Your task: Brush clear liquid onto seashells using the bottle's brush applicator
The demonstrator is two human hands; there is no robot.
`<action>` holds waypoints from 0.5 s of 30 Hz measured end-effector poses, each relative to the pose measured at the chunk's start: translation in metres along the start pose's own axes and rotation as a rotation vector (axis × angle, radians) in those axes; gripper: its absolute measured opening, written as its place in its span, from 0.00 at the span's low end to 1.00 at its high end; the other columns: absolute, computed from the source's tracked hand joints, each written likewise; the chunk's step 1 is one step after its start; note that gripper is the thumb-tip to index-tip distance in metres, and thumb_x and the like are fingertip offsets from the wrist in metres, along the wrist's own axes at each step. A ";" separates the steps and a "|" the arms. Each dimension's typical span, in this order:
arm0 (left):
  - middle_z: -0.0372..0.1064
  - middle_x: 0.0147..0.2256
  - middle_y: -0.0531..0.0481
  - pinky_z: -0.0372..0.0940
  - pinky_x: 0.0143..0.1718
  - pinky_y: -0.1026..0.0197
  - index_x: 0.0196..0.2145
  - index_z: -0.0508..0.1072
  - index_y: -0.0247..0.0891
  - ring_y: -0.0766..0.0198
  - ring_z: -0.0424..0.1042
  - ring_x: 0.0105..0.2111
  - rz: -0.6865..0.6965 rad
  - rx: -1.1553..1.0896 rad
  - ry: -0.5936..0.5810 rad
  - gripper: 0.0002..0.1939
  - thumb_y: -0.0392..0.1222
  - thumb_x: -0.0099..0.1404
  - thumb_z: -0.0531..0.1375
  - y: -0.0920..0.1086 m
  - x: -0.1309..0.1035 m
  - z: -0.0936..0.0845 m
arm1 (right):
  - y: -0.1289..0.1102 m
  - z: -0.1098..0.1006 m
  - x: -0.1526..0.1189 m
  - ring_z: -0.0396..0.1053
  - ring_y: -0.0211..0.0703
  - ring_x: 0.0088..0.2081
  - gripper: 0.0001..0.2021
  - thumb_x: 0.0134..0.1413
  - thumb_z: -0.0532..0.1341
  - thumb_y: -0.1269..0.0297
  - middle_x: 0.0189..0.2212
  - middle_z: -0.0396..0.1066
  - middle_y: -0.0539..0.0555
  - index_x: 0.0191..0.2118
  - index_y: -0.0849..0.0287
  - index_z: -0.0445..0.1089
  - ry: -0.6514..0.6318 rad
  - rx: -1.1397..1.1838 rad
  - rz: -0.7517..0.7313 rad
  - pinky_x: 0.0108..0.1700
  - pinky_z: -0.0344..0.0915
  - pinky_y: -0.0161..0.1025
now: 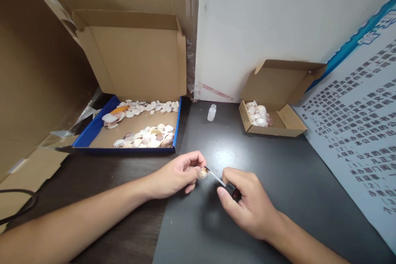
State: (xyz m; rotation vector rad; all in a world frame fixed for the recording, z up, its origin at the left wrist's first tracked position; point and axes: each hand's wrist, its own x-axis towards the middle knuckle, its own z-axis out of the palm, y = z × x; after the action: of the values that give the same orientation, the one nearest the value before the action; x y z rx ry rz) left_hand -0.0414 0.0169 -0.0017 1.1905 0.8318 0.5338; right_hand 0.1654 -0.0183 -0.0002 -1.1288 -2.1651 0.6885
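Note:
Over the dark tabletop, my left hand [182,173] pinches a small brown-and-white seashell [203,173] between thumb and fingers. My right hand [250,200] is wrapped round the dark red-and-black handle of a screwdriver [230,189]. Its thin silver shaft points left and up, and the dark tip meets the upper edge of the shell. Whether the tip goes into the shell or only touches its surface, I cannot tell. My left fingers partly cover the shell.
Behind my left hand stands an open blue-sided cardboard box [81,137] with two groups of seashells [151,136]. A small cardboard box [287,130] at the right holds white shells [259,114]. Between the boxes is a small clear bottle [212,112]. A printed sheet [349,140] borders the right side.

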 end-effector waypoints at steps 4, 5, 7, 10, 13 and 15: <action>0.57 0.25 0.60 0.50 0.19 0.69 0.32 0.60 0.38 0.76 0.57 0.16 0.008 0.006 -0.012 0.11 0.47 0.65 0.57 0.000 0.000 -0.001 | 0.000 -0.001 0.001 0.47 0.34 0.20 0.16 0.54 0.54 0.65 0.18 0.47 0.44 0.24 0.55 0.44 0.059 -0.031 0.017 0.24 0.44 0.35; 0.57 0.25 0.60 0.50 0.19 0.69 0.33 0.60 0.38 0.76 0.57 0.16 0.009 0.006 -0.015 0.11 0.47 0.66 0.57 0.000 0.000 -0.001 | -0.001 -0.001 0.002 0.47 0.34 0.20 0.15 0.55 0.54 0.65 0.18 0.47 0.44 0.24 0.55 0.44 0.063 -0.014 0.006 0.24 0.44 0.35; 0.57 0.25 0.60 0.51 0.20 0.69 0.34 0.60 0.39 0.76 0.57 0.17 0.008 0.005 -0.012 0.11 0.47 0.66 0.57 0.000 0.000 -0.001 | -0.001 -0.001 0.002 0.49 0.34 0.20 0.14 0.56 0.53 0.64 0.19 0.50 0.44 0.24 0.56 0.47 0.025 0.022 -0.021 0.25 0.47 0.34; 0.58 0.27 0.59 0.51 0.20 0.68 0.34 0.61 0.39 0.75 0.57 0.17 0.005 -0.006 -0.003 0.12 0.49 0.65 0.58 0.001 0.000 -0.001 | -0.001 0.000 0.001 0.50 0.34 0.21 0.14 0.57 0.53 0.64 0.19 0.52 0.45 0.24 0.56 0.48 -0.039 0.001 -0.011 0.25 0.47 0.35; 0.57 0.27 0.59 0.51 0.20 0.68 0.33 0.61 0.38 0.76 0.57 0.17 0.005 -0.012 -0.003 0.12 0.49 0.65 0.58 0.002 0.000 0.000 | -0.001 -0.001 0.001 0.49 0.34 0.20 0.16 0.56 0.53 0.66 0.17 0.49 0.45 0.23 0.56 0.44 0.007 -0.060 0.015 0.25 0.44 0.36; 0.57 0.27 0.59 0.52 0.20 0.68 0.32 0.61 0.38 0.76 0.57 0.17 0.006 -0.006 -0.002 0.12 0.48 0.65 0.58 0.002 0.000 0.000 | -0.001 -0.003 0.001 0.47 0.34 0.20 0.16 0.55 0.53 0.66 0.17 0.47 0.44 0.23 0.56 0.43 0.051 -0.062 -0.009 0.24 0.44 0.36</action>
State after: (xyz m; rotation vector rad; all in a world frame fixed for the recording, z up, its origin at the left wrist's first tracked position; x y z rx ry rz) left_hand -0.0418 0.0175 0.0001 1.1879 0.8250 0.5395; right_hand 0.1659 -0.0174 0.0026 -1.1558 -2.1602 0.5856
